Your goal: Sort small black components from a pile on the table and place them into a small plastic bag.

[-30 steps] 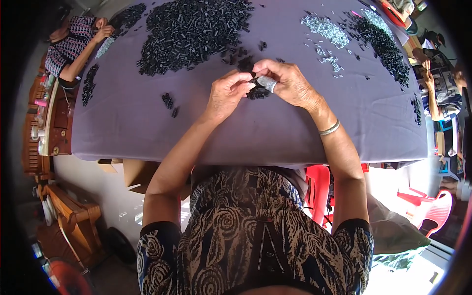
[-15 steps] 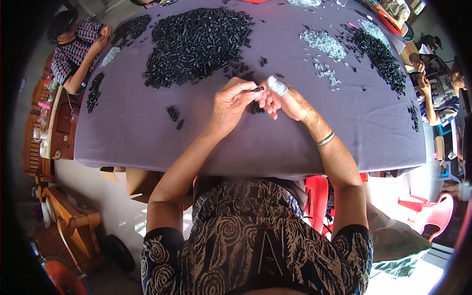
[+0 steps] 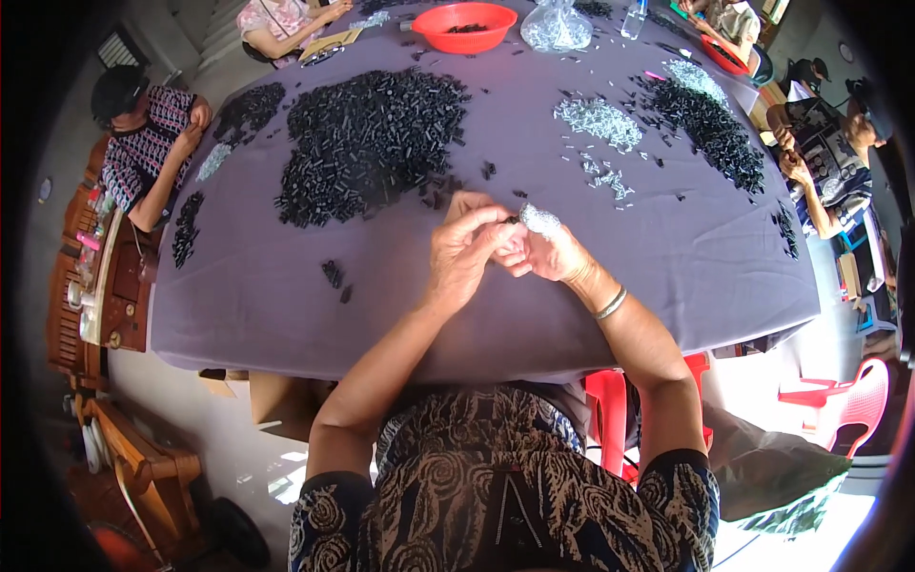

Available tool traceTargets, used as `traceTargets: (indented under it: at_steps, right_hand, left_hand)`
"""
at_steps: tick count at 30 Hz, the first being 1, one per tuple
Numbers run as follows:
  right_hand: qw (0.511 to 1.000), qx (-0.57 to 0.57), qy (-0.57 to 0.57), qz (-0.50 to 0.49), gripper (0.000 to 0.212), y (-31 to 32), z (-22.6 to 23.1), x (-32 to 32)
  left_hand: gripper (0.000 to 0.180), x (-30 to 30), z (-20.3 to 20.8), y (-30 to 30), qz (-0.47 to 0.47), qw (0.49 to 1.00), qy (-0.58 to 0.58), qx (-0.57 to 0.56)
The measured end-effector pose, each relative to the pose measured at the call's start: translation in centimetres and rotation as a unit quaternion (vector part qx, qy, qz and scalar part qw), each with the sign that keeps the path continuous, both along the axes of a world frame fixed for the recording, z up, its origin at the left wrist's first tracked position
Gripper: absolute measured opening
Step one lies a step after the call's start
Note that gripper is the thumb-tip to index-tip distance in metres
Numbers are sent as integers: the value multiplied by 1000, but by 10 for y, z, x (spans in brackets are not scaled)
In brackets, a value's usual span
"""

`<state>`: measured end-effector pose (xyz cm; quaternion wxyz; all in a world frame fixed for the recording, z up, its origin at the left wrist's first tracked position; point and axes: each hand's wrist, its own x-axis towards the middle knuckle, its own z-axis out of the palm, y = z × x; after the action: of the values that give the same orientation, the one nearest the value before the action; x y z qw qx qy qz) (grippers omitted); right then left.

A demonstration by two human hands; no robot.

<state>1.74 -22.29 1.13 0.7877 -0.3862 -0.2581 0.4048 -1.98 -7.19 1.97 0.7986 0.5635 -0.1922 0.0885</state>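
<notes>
My left hand [image 3: 464, 253] is closed, with its thumb and forefinger pinching a small black tube-like piece [image 3: 513, 220], mostly covered by fingers. Against it, my right hand [image 3: 558, 255] has its fingers curled in and meets the left fingertips at the piece; whatever else it grips is hidden. A silvery-white wrap [image 3: 540, 221] covers my right thumb, and a bangle [image 3: 611, 304] circles that wrist. Beyond my hands spreads a big heap of black pieces [image 3: 372, 143]. Several loose black pieces [image 3: 332, 274] lie left of my left hand.
Clear, shiny small parts [image 3: 600, 124] form a pile on the grey-purple tablecloth [image 3: 257, 315], beside another black heap [image 3: 705, 129]. A red basin [image 3: 465, 40] and a plastic bag [image 3: 556, 29] stand at the far side. Other people sit around the table; a red chair [image 3: 863, 405] is at right.
The view has tilted up, bringing the red basin and plastic bag fully into sight. My hands remain together, with the black piece now more covered by fingers.
</notes>
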Motion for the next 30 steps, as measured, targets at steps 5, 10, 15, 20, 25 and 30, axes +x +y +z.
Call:
traceTargets:
  at_steps: [5, 10, 15, 20, 25, 30]
  right_hand:
    - [1000, -20, 2, -22, 48, 2, 5, -2]
    - [998, -1, 41, -40, 44, 10, 2, -1]
    - [995, 16, 100, -24, 40, 11, 1, -3]
    - [992, 70, 110, 0, 32, 17, -6, -3]
    - [987, 32, 140, -77, 37, 28, 10, -24]
    - [974, 78, 201, -72, 41, 25, -7, -23]
  left_hand:
    - [15, -1, 1, -3, 2, 999, -3, -36]
    - [14, -1, -6, 1, 35, 999, 8, -33]
    - [14, -4, -4, -2, 22, 999, 4, -36]
    - [22, 1, -5, 2, -3, 1000, -20, -10]
    - [28, 2, 10, 1, -98, 995, -8, 11]
    - [13, -6, 25, -20, -29, 985, 165, -41]
